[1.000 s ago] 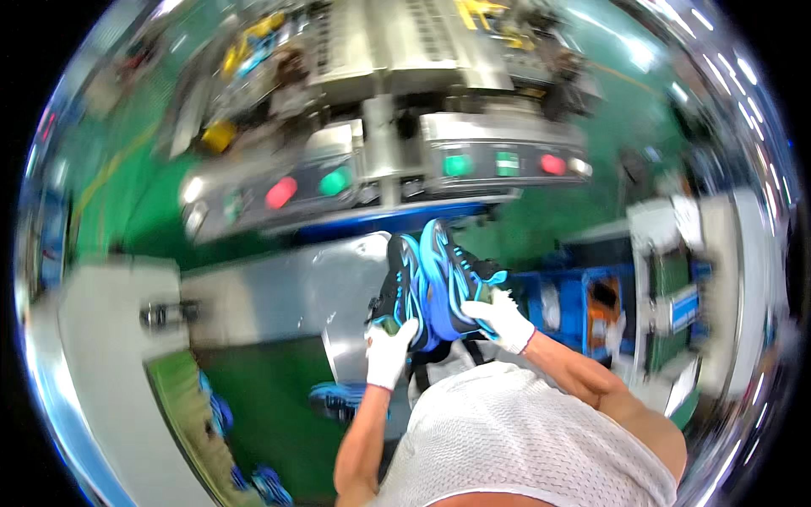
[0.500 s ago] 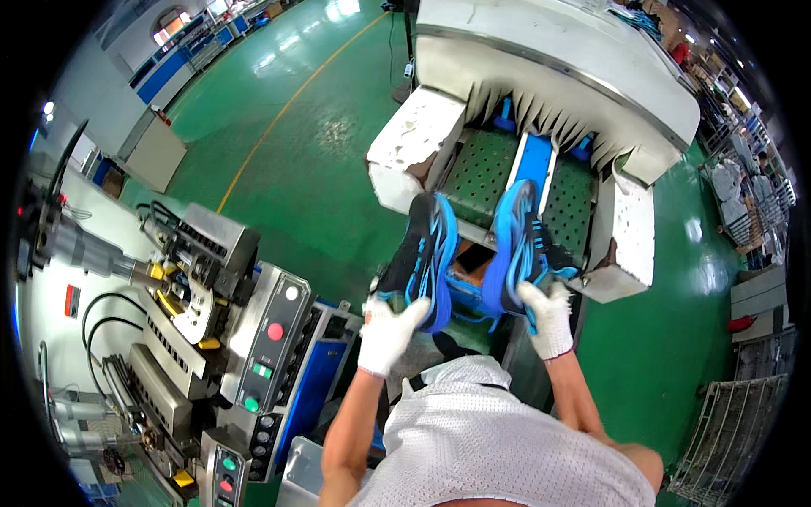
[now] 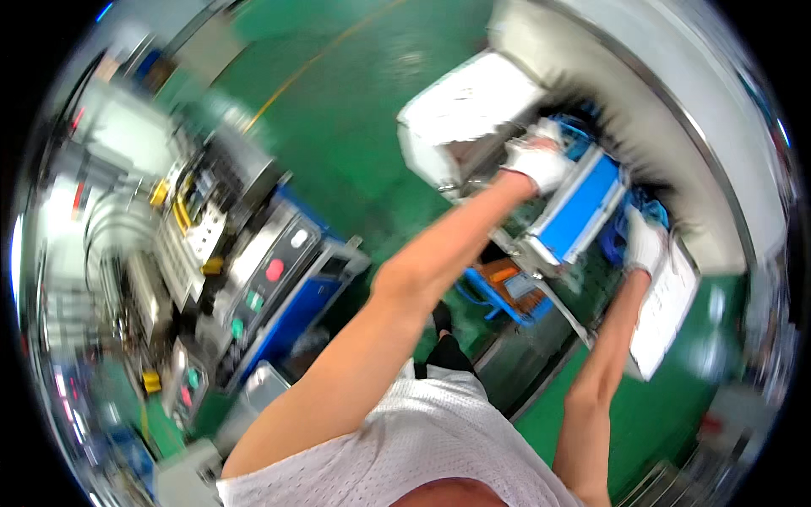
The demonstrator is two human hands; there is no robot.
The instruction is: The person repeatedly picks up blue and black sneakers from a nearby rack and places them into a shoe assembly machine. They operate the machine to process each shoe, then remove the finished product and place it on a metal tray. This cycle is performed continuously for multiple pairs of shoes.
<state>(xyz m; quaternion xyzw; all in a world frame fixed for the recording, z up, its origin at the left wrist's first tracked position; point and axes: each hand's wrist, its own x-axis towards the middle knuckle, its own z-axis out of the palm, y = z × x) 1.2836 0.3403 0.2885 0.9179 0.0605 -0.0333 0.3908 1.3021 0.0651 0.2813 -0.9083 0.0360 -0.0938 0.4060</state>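
Observation:
Both my arms stretch forward to the mouth of a large white machine (image 3: 676, 135). My left hand (image 3: 541, 162), in a white knitted glove, is closed on the heel end of a blue and black sports shoe (image 3: 577, 135). My right hand (image 3: 646, 241), gloved alike, grips a second blue shoe (image 3: 618, 235) across a blue centre strip (image 3: 583, 207). Both shoes reach under the machine's fringed dark curtain (image 3: 629, 135), which partly hides them. Motion blur smears the fingertips.
White padded side blocks (image 3: 473, 110) flank the machine's mouth. A blue crate (image 3: 507, 291) with orange contents sits below its front edge. To my left stands a press-like machine with a button panel (image 3: 274, 270) and hoses. The floor (image 3: 355, 144) is green.
My hands have carried both shoes forward and to the right, from in front of my body to the fringed curtain. My view has turned, and my arms are now extended.

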